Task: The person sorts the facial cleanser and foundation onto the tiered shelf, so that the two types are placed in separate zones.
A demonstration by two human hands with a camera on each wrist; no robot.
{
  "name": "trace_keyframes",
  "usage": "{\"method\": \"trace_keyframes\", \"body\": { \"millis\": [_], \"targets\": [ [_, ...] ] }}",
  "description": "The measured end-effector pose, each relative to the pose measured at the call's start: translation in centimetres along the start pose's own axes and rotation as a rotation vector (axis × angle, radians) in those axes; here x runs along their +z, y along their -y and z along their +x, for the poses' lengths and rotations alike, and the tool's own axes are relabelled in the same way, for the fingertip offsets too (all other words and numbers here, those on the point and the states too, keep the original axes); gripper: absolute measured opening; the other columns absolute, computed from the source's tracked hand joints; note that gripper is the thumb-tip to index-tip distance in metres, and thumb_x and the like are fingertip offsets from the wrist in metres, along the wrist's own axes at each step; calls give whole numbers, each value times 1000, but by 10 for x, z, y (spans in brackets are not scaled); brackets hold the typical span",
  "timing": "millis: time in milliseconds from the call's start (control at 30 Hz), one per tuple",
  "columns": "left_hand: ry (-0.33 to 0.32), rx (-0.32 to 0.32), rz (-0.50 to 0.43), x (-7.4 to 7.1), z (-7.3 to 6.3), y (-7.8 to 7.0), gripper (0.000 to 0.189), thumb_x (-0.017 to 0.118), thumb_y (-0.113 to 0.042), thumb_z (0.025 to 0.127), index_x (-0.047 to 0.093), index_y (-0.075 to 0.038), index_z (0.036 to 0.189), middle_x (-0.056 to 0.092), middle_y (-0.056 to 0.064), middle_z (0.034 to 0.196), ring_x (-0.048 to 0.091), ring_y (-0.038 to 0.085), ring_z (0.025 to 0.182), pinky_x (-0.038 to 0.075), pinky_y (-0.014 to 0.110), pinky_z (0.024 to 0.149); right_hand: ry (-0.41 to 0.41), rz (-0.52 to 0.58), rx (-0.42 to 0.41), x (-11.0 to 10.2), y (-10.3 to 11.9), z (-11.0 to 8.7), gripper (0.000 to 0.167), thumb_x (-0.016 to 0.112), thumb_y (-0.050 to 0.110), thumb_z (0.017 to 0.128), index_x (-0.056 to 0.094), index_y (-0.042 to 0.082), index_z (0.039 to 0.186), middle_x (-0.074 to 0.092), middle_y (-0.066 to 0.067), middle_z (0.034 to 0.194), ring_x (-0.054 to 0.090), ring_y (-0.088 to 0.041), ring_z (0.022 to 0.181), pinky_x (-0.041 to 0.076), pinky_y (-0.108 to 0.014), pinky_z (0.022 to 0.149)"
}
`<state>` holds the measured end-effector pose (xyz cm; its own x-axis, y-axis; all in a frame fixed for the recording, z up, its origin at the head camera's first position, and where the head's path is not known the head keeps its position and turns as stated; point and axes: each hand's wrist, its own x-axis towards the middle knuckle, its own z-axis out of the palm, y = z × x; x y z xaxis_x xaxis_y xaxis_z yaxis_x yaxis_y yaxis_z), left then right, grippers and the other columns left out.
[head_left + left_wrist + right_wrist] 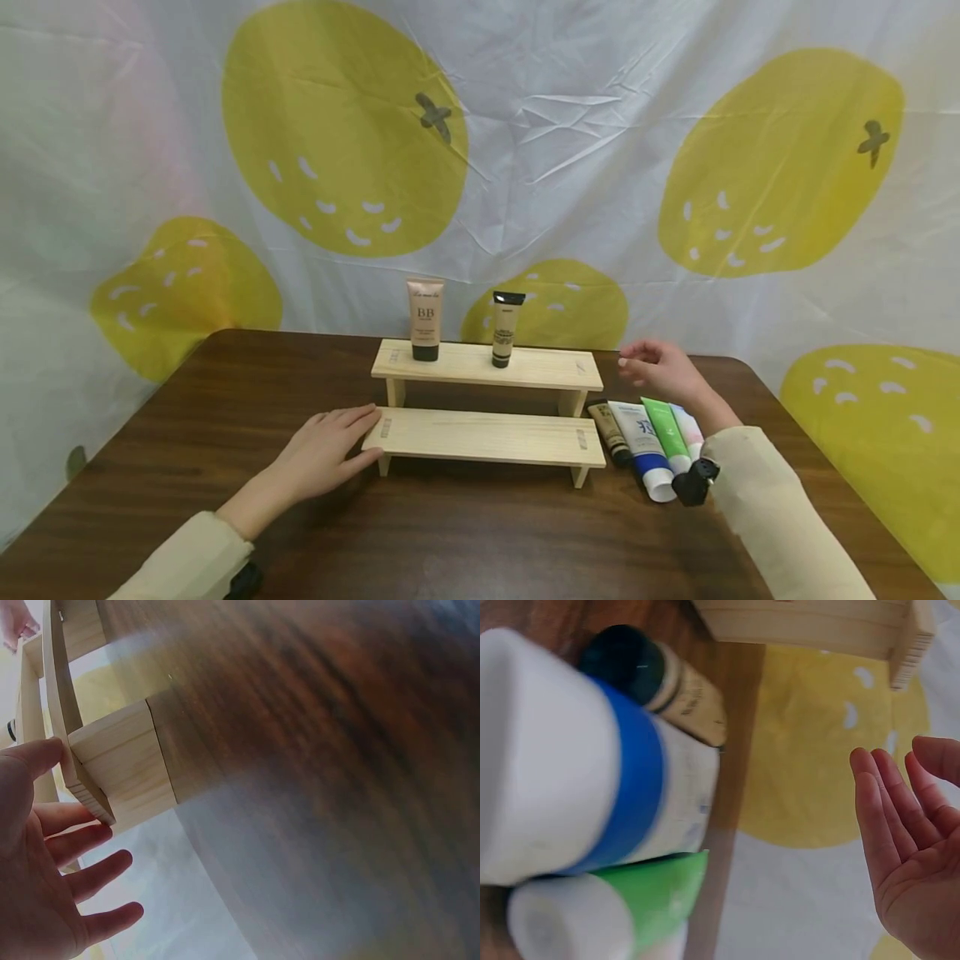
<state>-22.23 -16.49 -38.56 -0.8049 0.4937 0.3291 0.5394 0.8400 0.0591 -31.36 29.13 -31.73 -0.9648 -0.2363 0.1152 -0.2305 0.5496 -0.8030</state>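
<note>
My left hand point(330, 446) rests at the left end of the lower board of a two-step wooden display stand point(487, 437). In the left wrist view, its thumb and fingertips touch the end of the board point(90, 796), with the other fingers spread. My right hand point(663, 375) is raised beside the stand's right end, fingers loosely bent and nothing in them. Below it lie several tubes: a beige tube with a black cap point(609, 429), a white tube with a blue band point(643, 446), a green tube point(664, 429) and a pale pink-and-white tube point(688, 429).
On the upper step point(465, 367) stand a pink BB cream tube point(425, 321), left, and a slim beige tube with black ends point(506, 329), near the middle. The dark wooden table point(450, 542) backs onto a white cloth point(562, 167) printed with yellow fruit.
</note>
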Motion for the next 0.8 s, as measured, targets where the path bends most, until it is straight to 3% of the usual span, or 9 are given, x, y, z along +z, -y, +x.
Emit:
{"method": "trace_keyframes", "body": {
  "millis": [333, 467, 800],
  "targets": [
    [4, 2, 5, 1, 0, 1, 57, 51, -44, 86, 50, -2, 124, 48, 13, 124, 46, 31, 110, 34, 51, 86, 55, -2, 71, 14, -29, -2, 29, 49, 8, 90, 48, -13, 109, 55, -28, 102, 59, -30, 81, 49, -39, 68],
    [4, 2, 8, 2, -1, 2, 57, 51, -45, 86, 51, -2, 124, 48, 13, 124, 46, 31, 109, 35, 51, 85, 60, -28, 82, 18, -38, 0, 28, 49, 7, 89, 48, -14, 109, 58, -25, 97, 60, -26, 76, 49, -36, 63],
    [-3, 6, 11, 3, 0, 2, 56, 52, -43, 86, 50, -2, 124, 48, 13, 124, 46, 31, 109, 35, 51, 86, 55, -77, 133, 26, -43, 5, 29, 54, 10, 87, 51, -12, 106, 59, -18, 93, 56, -22, 72, 49, -33, 60]
  ]
}}
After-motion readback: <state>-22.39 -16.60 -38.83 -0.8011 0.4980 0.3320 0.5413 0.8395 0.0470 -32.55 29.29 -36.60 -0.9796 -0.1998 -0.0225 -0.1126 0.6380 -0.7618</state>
